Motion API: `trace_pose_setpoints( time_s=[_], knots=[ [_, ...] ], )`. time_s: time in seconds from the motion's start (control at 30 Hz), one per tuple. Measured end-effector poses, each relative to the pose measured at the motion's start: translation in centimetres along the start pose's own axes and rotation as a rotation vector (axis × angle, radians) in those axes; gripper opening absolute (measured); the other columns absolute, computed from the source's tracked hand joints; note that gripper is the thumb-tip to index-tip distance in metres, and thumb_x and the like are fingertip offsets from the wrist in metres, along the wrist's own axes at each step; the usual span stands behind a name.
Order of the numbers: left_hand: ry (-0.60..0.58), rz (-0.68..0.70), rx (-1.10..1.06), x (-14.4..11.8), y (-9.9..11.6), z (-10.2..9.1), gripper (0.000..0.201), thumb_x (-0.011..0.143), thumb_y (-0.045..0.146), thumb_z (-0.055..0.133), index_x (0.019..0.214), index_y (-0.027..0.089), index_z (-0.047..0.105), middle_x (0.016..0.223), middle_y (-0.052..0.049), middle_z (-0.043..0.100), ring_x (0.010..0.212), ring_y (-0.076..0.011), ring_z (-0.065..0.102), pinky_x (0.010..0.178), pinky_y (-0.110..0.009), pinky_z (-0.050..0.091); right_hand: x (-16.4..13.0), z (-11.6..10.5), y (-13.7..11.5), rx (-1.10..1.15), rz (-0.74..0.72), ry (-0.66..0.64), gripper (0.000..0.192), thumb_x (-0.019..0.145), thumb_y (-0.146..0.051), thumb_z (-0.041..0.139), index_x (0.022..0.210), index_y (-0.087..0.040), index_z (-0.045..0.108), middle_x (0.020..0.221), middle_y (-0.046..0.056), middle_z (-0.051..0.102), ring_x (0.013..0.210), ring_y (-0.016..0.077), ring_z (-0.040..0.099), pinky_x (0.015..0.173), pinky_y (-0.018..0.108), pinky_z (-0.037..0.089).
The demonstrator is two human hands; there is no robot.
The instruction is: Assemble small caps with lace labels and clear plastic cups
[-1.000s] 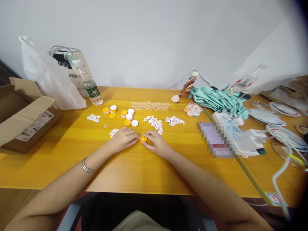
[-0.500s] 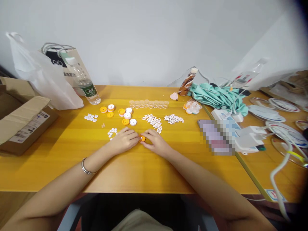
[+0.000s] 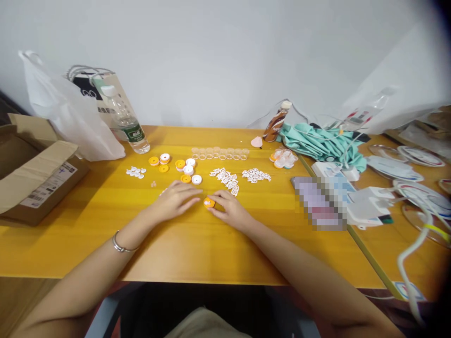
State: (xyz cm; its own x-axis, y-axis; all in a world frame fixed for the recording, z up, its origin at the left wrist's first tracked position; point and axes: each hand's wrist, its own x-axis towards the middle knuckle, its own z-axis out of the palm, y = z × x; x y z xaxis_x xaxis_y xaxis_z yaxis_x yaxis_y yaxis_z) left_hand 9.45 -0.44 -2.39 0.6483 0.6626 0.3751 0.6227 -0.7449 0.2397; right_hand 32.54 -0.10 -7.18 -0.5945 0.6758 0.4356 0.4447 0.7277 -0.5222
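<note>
My right hand [image 3: 229, 209] pinches a small round orange cap-like part [image 3: 209, 203], which has something white in its middle. To the left of it, my left hand [image 3: 178, 199] is open and holds nothing, its thumb and fingers apart above the table. That hand mostly covers a group of small white discs. Just beyond it are orange and white round parts [image 3: 186, 179]. White openwork pieces [image 3: 225, 177] lie past my right hand, with a second pile of openwork pieces [image 3: 256, 175] further right. Clear round cups [image 3: 220, 154] stand in rows behind them.
A cardboard box [image 3: 52, 188], a white plastic bag [image 3: 81, 122] and a water bottle [image 3: 136, 134] are at the left. White discs [image 3: 136, 172] lie near the bottle. Towards the right are a brown drink bottle [image 3: 276, 123], a green folded umbrella [image 3: 320, 143], a phone [image 3: 319, 204] and white cables.
My left hand has let go of the orange part, moved left and opened over the white discs. My right hand keeps hold of the part in about the same place.
</note>
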Motion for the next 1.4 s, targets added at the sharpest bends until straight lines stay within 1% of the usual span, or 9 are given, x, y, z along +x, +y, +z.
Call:
trace_pose_setpoints(
  time_s=[0.07, 0.1, 0.17, 0.23, 0.33, 0.6, 0.83, 1.27, 1.4],
  knots=[
    [0.050, -0.100, -0.069, -0.5, -1.1, -1.7, 0.024, 0.090, 0.031, 0.047, 0.103, 0.020, 0.063, 0.099, -0.007, 0.068, 0.093, -0.0186, 0.061, 0.085, -0.033, 0.041, -0.1, 0.1, 0.2, 0.005, 0.004, 0.002, 0.028, 0.086, -0.028, 0.054, 0.112, -0.019, 0.058, 0.102, 0.010, 0.058, 0.094, 0.0212, 0.056, 0.085, 0.038, 0.048],
    [0.022, -0.151, -0.112, -0.9, -1.6, -2.6, 0.023, 0.089, 0.034, 0.048, 0.099, 0.019, 0.063, 0.097, -0.006, 0.068, 0.091, -0.0185, 0.061, 0.084, -0.032, 0.043, -0.1, 0.1, 0.2, 0.007, 0.007, 0.004, 0.028, 0.086, -0.028, 0.054, 0.113, -0.020, 0.058, 0.102, 0.010, 0.058, 0.095, 0.0213, 0.056, 0.085, 0.039, 0.048],
    [-0.139, -0.266, -0.197, -1.6, -2.7, -3.8, 0.024, 0.086, 0.038, 0.051, 0.094, 0.019, 0.063, 0.090, -0.005, 0.068, 0.083, -0.0174, 0.062, 0.077, -0.030, 0.046, -0.1, 0.2, 0.2, 0.008, 0.009, 0.004, 0.030, 0.086, -0.027, 0.053, 0.115, -0.021, 0.056, 0.103, 0.010, 0.058, 0.095, 0.0215, 0.057, 0.085, 0.039, 0.048],
    [-0.288, -0.358, -0.244, -2.3, -3.4, -4.4, 0.025, 0.082, 0.041, 0.056, 0.092, 0.019, 0.063, 0.085, -0.003, 0.068, 0.076, -0.0165, 0.062, 0.071, -0.028, 0.047, -0.1, 0.1, 0.1, 0.001, 0.011, 0.007, 0.032, 0.086, -0.027, 0.053, 0.117, -0.020, 0.055, 0.104, 0.011, 0.058, 0.096, 0.0216, 0.057, 0.086, 0.039, 0.048],
    [-0.379, -0.386, -0.248, -2.7, -3.7, -4.1, 0.025, 0.077, 0.042, 0.060, 0.087, 0.018, 0.062, 0.082, -0.003, 0.066, 0.074, -0.0162, 0.061, 0.068, -0.027, 0.046, -0.1, 0.0, -0.1, -0.006, 0.019, 0.009, 0.034, 0.086, -0.028, 0.053, 0.118, -0.019, 0.054, 0.104, 0.011, 0.058, 0.097, 0.0218, 0.057, 0.086, 0.039, 0.048],
    [-0.404, -0.373, -0.242, -2.4, -3.5, -2.6, 0.016, 0.079, 0.034, 0.057, 0.082, 0.018, 0.060, 0.077, -0.002, 0.063, 0.068, -0.0153, 0.058, 0.062, -0.025, 0.044, -0.1, -0.1, 0.0, 0.004, 0.029, 0.000, 0.038, 0.086, -0.031, 0.054, 0.122, -0.021, 0.051, 0.106, 0.010, 0.057, 0.098, 0.0220, 0.057, 0.088, 0.039, 0.048],
    [-0.405, -0.357, -0.250, -2.2, -3.4, -2.7, 0.017, 0.081, 0.034, 0.054, 0.082, 0.018, 0.060, 0.077, -0.002, 0.062, 0.069, -0.0152, 0.058, 0.064, -0.025, 0.044, -0.1, -0.1, 0.0, -0.004, 0.033, -0.004, 0.038, 0.087, -0.033, 0.053, 0.122, -0.018, 0.051, 0.106, 0.011, 0.058, 0.099, 0.0221, 0.056, 0.088, 0.039, 0.048],
    [-0.367, -0.334, -0.183, -2.4, -3.5, -2.8, 0.018, 0.082, 0.032, 0.051, 0.081, 0.020, 0.064, 0.075, -0.001, 0.066, 0.063, -0.0141, 0.059, 0.061, -0.024, 0.042, -0.1, -0.3, -0.2, 0.025, 0.038, 0.016, 0.038, 0.085, -0.031, 0.055, 0.121, -0.021, 0.052, 0.104, 0.010, 0.060, 0.096, 0.0218, 0.059, 0.086, 0.040, 0.049],
    [-0.349, -0.298, -0.111, -2.4, -3.4, -2.8, 0.016, 0.080, 0.028, 0.053, 0.079, 0.020, 0.066, 0.070, -0.001, 0.067, 0.060, -0.0129, 0.058, 0.059, -0.023, 0.040, -0.1, -0.3, -0.3, 0.047, 0.056, 0.074, 0.032, 0.086, -0.030, 0.055, 0.117, -0.022, 0.056, 0.100, 0.009, 0.062, 0.094, 0.0206, 0.060, 0.084, 0.038, 0.049]
  ],
)
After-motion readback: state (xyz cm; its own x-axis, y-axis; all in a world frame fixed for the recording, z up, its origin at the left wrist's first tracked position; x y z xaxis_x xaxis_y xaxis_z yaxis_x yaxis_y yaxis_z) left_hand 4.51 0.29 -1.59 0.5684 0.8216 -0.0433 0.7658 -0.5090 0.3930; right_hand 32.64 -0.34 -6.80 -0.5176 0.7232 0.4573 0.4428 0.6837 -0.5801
